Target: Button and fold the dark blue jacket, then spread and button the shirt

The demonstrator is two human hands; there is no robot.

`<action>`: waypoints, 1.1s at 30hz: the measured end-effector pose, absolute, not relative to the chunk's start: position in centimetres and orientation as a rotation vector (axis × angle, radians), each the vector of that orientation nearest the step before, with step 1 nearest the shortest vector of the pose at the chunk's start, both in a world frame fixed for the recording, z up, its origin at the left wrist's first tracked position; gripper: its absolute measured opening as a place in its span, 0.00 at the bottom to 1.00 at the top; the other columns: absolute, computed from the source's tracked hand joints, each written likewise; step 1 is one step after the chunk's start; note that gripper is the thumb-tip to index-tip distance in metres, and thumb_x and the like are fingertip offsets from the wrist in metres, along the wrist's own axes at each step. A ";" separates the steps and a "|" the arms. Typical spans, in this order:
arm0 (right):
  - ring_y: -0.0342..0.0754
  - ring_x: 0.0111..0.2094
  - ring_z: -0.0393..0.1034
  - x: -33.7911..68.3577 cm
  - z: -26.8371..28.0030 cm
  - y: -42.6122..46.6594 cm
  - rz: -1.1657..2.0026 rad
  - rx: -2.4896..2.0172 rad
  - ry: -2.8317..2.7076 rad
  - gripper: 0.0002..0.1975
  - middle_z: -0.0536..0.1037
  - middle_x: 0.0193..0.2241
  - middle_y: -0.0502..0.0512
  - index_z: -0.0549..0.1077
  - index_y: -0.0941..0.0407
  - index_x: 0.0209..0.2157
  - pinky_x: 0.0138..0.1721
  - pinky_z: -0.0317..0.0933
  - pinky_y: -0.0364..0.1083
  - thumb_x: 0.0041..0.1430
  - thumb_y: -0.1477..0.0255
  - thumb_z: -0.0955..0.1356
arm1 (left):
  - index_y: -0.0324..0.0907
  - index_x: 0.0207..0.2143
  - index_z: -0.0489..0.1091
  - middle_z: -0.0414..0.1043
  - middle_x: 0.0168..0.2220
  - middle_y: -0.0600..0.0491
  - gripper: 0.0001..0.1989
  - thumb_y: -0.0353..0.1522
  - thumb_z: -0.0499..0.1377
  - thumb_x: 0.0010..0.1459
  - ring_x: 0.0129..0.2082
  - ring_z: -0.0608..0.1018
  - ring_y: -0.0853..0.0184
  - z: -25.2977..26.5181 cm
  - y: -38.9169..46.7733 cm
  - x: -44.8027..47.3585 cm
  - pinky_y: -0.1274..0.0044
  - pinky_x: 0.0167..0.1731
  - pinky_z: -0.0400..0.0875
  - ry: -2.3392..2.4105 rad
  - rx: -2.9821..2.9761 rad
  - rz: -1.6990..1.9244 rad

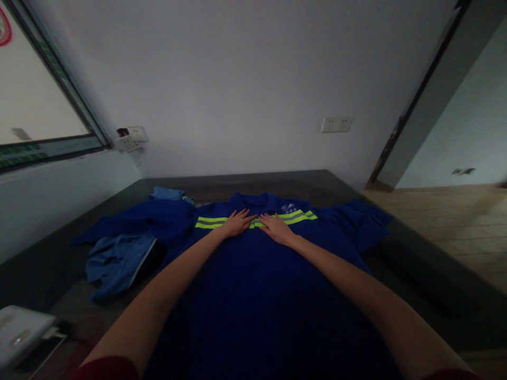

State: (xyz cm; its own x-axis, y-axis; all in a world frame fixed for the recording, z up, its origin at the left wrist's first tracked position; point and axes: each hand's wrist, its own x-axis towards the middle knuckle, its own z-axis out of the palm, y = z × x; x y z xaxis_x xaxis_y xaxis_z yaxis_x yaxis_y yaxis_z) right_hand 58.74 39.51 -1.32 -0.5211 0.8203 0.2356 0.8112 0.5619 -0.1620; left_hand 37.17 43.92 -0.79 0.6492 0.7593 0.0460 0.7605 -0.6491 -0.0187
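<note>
A dark blue work jacket [273, 279] lies spread out, front up, with its collar away from me. Across its chest runs a yellow-green and grey reflective stripe, and a small white logo sits above the stripe on the right. My left hand [236, 224] rests flat on the chest at the stripe, fingers stretched out. Close beside it, my right hand [276, 228] also lies flat on the stripe near the front middle. The fingertips of both hands almost meet. One sleeve reaches out to each side of the jacket.
A lighter blue garment [119, 261] lies partly under the left sleeve. On the dark table [317, 182] are a white device [24, 335] with a cable at the near left and a long black object [430, 277] at the right. Wall sockets [336, 124] are behind.
</note>
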 end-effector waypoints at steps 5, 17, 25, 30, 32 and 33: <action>0.54 0.63 0.49 57.2 -1.4 39.8 0.094 -1.407 -2.516 0.25 0.57 0.62 0.61 0.57 0.54 0.61 0.60 0.38 0.65 0.66 0.61 0.55 | 0.44 0.64 0.47 0.49 0.65 0.46 0.25 0.35 0.41 0.65 0.65 0.51 0.63 -1.1 43.9 37.9 0.59 0.60 0.47 -1.383 -2.807 -0.108; 0.48 0.47 0.68 64.0 3.8 42.1 -0.008 -1.621 -2.207 0.16 0.76 0.45 0.58 0.74 0.57 0.45 0.49 0.58 0.43 0.65 0.70 0.58 | 0.41 0.65 0.44 0.44 0.66 0.46 0.27 0.37 0.37 0.65 0.66 0.49 0.61 -1.1 43.1 39.7 0.58 0.61 0.43 -1.223 -2.900 -0.069; 0.54 0.51 0.65 69.3 2.8 45.3 -0.056 -2.066 -1.988 0.18 0.73 0.49 0.63 0.71 0.57 0.50 0.49 0.58 0.50 0.63 0.65 0.61 | 0.43 0.65 0.43 0.43 0.66 0.47 0.27 0.39 0.37 0.66 0.66 0.47 0.61 -1.2 43.1 39.3 0.58 0.61 0.44 -1.249 -2.902 -0.049; 0.53 0.47 0.70 71.1 1.9 47.1 -0.014 -2.169 -1.874 0.17 0.76 0.44 0.62 0.73 0.57 0.46 0.45 0.60 0.47 0.61 0.62 0.63 | 0.44 0.65 0.43 0.42 0.66 0.48 0.27 0.39 0.37 0.66 0.66 0.47 0.63 -1.5 43.2 39.3 0.60 0.61 0.43 -1.259 -2.899 -0.079; 0.54 0.48 0.69 71.7 1.6 47.5 -0.023 -2.201 -1.832 0.18 0.76 0.44 0.63 0.73 0.58 0.46 0.45 0.60 0.48 0.62 0.62 0.62 | 0.44 0.65 0.42 0.42 0.66 0.49 0.27 0.39 0.37 0.66 0.66 0.47 0.63 -1.7 43.3 39.2 0.61 0.62 0.43 -1.265 -2.906 -0.080; 0.54 0.48 0.69 71.9 1.4 47.6 -0.030 -2.220 -1.811 0.18 0.76 0.44 0.64 0.73 0.58 0.46 0.45 0.60 0.48 0.62 0.62 0.62 | 0.43 0.65 0.42 0.42 0.66 0.49 0.27 0.39 0.37 0.66 0.66 0.47 0.63 -1.8 43.3 39.2 0.61 0.62 0.43 -1.263 -2.906 -0.083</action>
